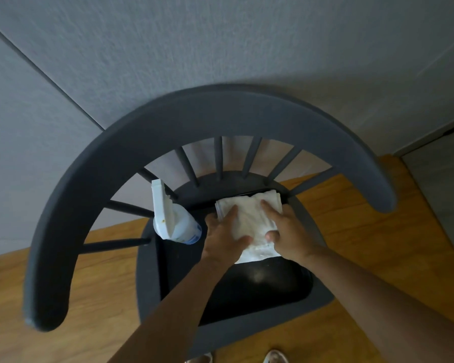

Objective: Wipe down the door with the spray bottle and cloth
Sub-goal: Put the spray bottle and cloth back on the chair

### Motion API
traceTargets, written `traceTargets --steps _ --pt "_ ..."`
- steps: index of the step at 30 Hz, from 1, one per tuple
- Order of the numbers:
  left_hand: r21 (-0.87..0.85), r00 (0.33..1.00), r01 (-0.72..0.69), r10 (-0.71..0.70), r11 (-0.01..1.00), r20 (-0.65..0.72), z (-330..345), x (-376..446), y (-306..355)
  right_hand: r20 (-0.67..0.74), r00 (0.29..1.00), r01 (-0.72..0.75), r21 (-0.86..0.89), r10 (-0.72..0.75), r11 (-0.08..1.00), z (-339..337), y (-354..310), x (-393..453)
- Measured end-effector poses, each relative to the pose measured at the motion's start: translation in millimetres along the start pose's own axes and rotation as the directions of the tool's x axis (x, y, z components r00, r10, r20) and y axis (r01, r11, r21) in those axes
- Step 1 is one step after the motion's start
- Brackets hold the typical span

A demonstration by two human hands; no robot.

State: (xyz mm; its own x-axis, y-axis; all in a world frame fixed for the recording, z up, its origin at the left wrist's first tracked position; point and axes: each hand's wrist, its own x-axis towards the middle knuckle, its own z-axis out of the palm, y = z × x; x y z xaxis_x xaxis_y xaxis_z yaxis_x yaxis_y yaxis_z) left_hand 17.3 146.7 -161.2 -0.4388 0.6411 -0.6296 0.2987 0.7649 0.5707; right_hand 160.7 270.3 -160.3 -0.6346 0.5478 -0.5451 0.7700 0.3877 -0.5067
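Resting on the white cloth [249,226], both hands lie with fingers mostly straight, left hand [224,235] and right hand [286,231] pressing it onto the chair [220,113] seat. Gather it from both sides. The spray bottle [172,220] stands just left; the curved backrest and spindles crowd the far side.

Both hands, left hand [224,231] and right hand [286,231], press flat on a folded white cloth [249,218] lying on a dark chair [168,121] seat, beside a white spray bottle [172,221].
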Motion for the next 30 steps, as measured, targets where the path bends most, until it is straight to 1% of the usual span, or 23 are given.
traceTargets --steps 4,6,8,10,12,14,15,16,17,18,19,21,25,28,30 --pt "0.027 0.998 0.047 -0.048 0.999 0.027 -1 1 6 0.021 1.000 0.013 -0.104 -0.011 0.995 -1 2 6" --pt "0.005 0.997 0.061 -0.061 0.998 0.042 0 1 9 0.028 1.000 0.004 -0.170 0.001 0.985 -5 0 7" --pt "-0.031 0.997 0.064 -0.062 0.998 0.052 1 0 10 0.021 0.999 -0.026 -0.174 0.030 0.984 -9 -1 6" --pt "0.004 0.998 0.054 -0.054 0.999 0.033 2 -2 9 0.014 0.999 -0.029 -0.180 0.032 0.983 -11 0 6" --pt "0.125 0.999 0.042 -0.041 0.991 -0.009 5 -5 8 0.013 1.000 -0.006 -0.240 0.010 0.971 -10 -2 2" --pt "0.286 0.996 0.019 0.006 0.958 -0.086 8 -12 7 -0.034 0.999 -0.005 -0.344 -0.008 0.939 -10 -8 -3" --pt "0.385 0.988 -0.010 0.069 0.923 -0.141 10 -14 7 -0.073 0.997 -0.002 -0.434 -0.033 0.901 -10 -12 -7" --pt "0.473 0.970 -0.050 0.155 0.880 -0.187 11 -17 6 -0.105 0.991 0.015 -0.530 -0.083 0.848 -11 -15 -10" --pt "0.535 0.947 -0.105 0.249 0.839 -0.204 12 -18 5 -0.116 0.981 0.054 -0.610 -0.157 0.790 -10 -16 -12" --pt "0.578 0.924 -0.172 0.334 0.798 -0.185 14 -17 3 -0.107 0.966 0.109 -0.659 -0.236 0.744 -8 -15 -12" --pt "0.615 0.907 -0.238 0.398 0.752 -0.135 18 -14 0 -0.077 0.952 0.170 -0.675 -0.297 0.719 -6 -13 -11" --pt "0.662 0.894 -0.313 0.446 0.681 -0.036 23 -8 -7 0.001 0.930 0.275 -0.667 -0.368 0.693 3 -2 -6" --pt "0.669 0.930 -0.320 0.358 0.671 0.086 27 -2 -17 0.106 0.932 0.323 -0.675 -0.347 0.663 19 22 0" --pt "0.695 0.931 -0.329 0.342 0.640 0.126 24 1 -21 0.134 0.939 0.322 -0.666 -0.317 0.673 23 33 4" --pt "0.699 0.937 -0.325 0.318 0.637 0.145 22 4 -18 0.142 0.946 0.310 -0.652 -0.290 0.692 23 34 7"
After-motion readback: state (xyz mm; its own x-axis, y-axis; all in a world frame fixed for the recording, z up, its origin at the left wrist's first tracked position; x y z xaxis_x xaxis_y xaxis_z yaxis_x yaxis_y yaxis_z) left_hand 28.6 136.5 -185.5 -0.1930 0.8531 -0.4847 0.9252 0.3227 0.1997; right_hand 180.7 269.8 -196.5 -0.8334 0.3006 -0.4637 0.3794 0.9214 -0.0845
